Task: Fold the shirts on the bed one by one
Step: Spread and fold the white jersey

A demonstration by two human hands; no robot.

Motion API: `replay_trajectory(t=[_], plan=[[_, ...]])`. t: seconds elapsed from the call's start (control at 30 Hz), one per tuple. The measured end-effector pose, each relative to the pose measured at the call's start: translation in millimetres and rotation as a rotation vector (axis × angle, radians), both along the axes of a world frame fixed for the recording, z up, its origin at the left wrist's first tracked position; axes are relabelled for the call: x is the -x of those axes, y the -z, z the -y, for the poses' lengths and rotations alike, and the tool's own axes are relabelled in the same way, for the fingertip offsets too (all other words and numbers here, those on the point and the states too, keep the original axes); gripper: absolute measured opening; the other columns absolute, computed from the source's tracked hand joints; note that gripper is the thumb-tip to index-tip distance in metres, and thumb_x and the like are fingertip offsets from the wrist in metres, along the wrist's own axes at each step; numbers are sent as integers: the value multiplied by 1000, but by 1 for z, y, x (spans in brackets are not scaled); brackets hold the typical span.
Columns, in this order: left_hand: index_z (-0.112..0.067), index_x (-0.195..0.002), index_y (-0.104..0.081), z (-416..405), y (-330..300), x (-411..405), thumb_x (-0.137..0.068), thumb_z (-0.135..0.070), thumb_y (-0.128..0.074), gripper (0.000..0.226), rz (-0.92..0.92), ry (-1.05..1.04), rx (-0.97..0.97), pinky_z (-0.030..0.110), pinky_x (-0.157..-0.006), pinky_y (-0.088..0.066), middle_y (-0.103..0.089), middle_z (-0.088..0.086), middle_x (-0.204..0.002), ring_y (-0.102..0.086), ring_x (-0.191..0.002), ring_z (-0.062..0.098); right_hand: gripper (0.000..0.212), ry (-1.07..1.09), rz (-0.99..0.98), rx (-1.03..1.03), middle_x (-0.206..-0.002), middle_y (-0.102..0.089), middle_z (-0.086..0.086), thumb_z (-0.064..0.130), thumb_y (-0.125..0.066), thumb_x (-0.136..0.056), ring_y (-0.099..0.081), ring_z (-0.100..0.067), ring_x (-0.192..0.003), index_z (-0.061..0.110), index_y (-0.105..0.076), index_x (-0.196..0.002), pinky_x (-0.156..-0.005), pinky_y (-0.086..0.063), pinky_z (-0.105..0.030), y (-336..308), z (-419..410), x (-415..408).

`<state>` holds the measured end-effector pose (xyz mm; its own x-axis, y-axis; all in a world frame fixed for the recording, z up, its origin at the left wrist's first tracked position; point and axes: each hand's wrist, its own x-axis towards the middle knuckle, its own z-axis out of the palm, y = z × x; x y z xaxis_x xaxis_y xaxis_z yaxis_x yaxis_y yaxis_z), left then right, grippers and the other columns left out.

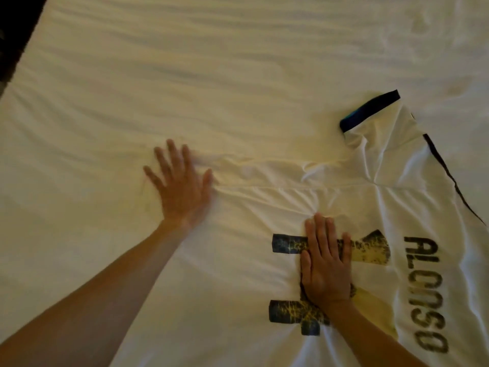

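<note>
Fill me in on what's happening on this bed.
A person is laying a white jersey out flat on the bed sheet, back side up, with the name ALONSO and a cracked dark number showing. The right hand presses flat on the number, while the left hand lies flat with fingers spread near the jersey's bottom edge. No fold shows yet.

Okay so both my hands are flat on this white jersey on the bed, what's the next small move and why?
Probably sweep your left hand outward, away from the right, to flatten the cloth. The white football jersey with dark printed lettering shows wrinkles bunched between your hands, while your right hand pins the printed number. The dark-trimmed sleeve lies unfolded, so folding likely comes after.
</note>
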<state>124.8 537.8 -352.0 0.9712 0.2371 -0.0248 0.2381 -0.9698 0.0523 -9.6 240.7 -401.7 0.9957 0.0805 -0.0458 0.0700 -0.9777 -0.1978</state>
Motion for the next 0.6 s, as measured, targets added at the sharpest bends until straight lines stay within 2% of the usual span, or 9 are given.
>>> replay_trajectory(t=[0.1, 0.17, 0.23, 0.3, 0.4, 0.47, 0.5, 0.53, 0.6], plan=[[-23, -159, -13, 102, 1, 20, -103, -54, -18, 65, -58, 666, 174, 64, -118, -6, 1, 2, -167, 7, -154, 23, 63, -5, 3, 8, -166, -12, -6, 38, -22, -100, -12, -28, -152, 12, -21, -157, -118, -14, -61, 0, 0, 3], [-28, -159, -12, 130, 4, 30, -103, -53, -16, 61, -140, 927, 144, 61, -120, -2, 0, -1, -167, 7, -154, 20, 62, -1, 19, 9, -166, -12, -5, 38, -20, -100, -13, -28, -152, 12, -21, -157, -118, -15, -61, 1, 0, 3], [-31, -159, -10, 98, 9, 16, -102, -53, -15, 62, -139, 913, 58, 57, -121, 1, 0, -1, -167, 6, -154, 21, 62, -4, 46, -2, -166, -12, -5, 37, -21, -100, -13, -28, -152, 13, -20, -157, -119, -14, -61, 3, -1, 1], [-34, -158, -10, 35, 12, 2, -99, -57, -14, 63, -113, 749, -33, 57, -121, -1, -5, 0, -167, -2, -154, 23, 62, -7, 70, -11, -166, -13, -5, 36, -23, -100, -14, -28, -152, 13, -20, -157, -119, -13, -60, 3, -2, -1], [-32, -159, -6, -75, 2, -13, -98, -59, -8, 66, -108, 300, -154, 63, -118, 2, -2, 3, -167, 1, -154, 26, 62, -13, 77, -10, -165, -14, -6, 34, -26, -99, -13, -28, -152, 12, -21, -157, -120, -12, -59, 4, -3, 1], [-19, -160, -8, -91, -6, -8, -99, -55, -9, 70, -51, 7, -106, 68, -116, 2, 0, 10, -167, 4, -153, 33, 62, -7, 69, -8, -165, -13, -6, 34, -27, -99, -13, -28, -152, 12, -21, -157, -119, -12, -60, 3, -2, 2], [-13, -159, -11, -75, -9, -1, -99, -53, -12, 72, 6, -19, -77, 68, -116, 0, -1, 12, -167, 3, -153, 34, 62, -3, 63, -4, -165, -13, -6, 34, -27, -99, -13, -28, -152, 12, -21, -157, -119, -13, -60, 2, -1, 0], [-11, -159, -13, -49, -9, 10, -99, -52, -14, 72, 40, 58, -34, 67, -117, -3, -4, 12, -166, 0, -153, 32, 62, -1, 56, 1, -166, -13, -6, 34, -26, -99, -13, -28, -152, 12, -21, -157, -119, -13, -60, 1, -2, 0], [-17, -158, -19, 15, -3, 46, -101, -52, -23, 68, 13, 461, 112, 65, -117, -10, -9, 7, -167, -3, -154, 26, 62, 0, 44, 9, -166, -11, -5, 35, -25, -99, -12, -27, -152, 13, -20, -157, -119, -12, -59, -2, -3, 1]])
